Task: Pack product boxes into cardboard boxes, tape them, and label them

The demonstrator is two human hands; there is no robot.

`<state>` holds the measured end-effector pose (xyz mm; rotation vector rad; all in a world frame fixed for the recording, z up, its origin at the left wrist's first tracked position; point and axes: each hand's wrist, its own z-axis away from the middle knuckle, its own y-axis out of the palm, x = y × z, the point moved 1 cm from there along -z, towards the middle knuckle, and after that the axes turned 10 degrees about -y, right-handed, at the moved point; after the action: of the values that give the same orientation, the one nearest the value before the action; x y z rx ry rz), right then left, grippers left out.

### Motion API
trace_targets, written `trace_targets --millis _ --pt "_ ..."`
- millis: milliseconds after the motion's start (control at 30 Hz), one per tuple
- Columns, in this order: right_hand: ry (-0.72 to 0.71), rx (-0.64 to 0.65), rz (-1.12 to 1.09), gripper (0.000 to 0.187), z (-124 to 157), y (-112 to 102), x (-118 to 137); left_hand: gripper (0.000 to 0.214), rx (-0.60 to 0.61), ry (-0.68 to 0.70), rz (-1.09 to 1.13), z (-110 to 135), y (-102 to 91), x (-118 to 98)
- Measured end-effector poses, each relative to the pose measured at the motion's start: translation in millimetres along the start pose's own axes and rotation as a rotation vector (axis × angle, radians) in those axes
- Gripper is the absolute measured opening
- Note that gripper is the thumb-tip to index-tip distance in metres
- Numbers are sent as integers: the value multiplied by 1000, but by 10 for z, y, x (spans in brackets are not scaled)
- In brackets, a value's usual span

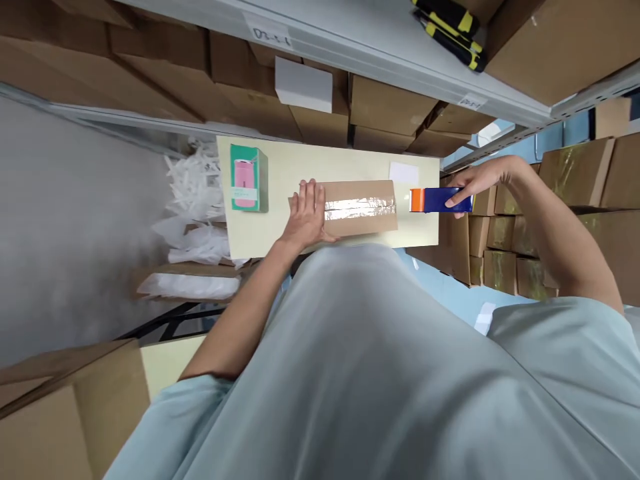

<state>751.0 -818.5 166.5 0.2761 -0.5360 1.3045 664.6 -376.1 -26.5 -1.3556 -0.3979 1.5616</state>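
Note:
A brown cardboard carton (360,223) lies on the pale yellow tabletop (345,155), with shiny clear tape along its top seam. My left hand (307,217) rests flat on the carton's left end, fingers stretched out and the thumb toward the near edge. My right hand (467,187) is closed around a dark-blue tape dispenser (434,199) with an orange end. That orange end points left toward the carton, with a gap between them. At the table's left side stands a green box (245,178) with a pink can-shaped picture.
A white paper slip (404,173) lies at the table's back right. Shelved cartons (390,107) and a small white box (303,85) are behind. Black-and-yellow cutters (453,33) sit on the upper shelf. White packing scraps (197,180) lie left; cartons (500,270) are stacked right.

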Motion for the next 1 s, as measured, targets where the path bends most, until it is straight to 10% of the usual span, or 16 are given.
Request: trace_targets --millis 267,600,1000 --pt "102 -229 96 66 -441 -110 -473 176 28 -34 -30 24 -32 -49" --pt "-3 -334 15 65 -250 -305 -831 175 40 -74 -60 -1 -45 -98" --pt "29 6 132 68 -961 106 -688 172 76 -97 -150 -29 12 -43"
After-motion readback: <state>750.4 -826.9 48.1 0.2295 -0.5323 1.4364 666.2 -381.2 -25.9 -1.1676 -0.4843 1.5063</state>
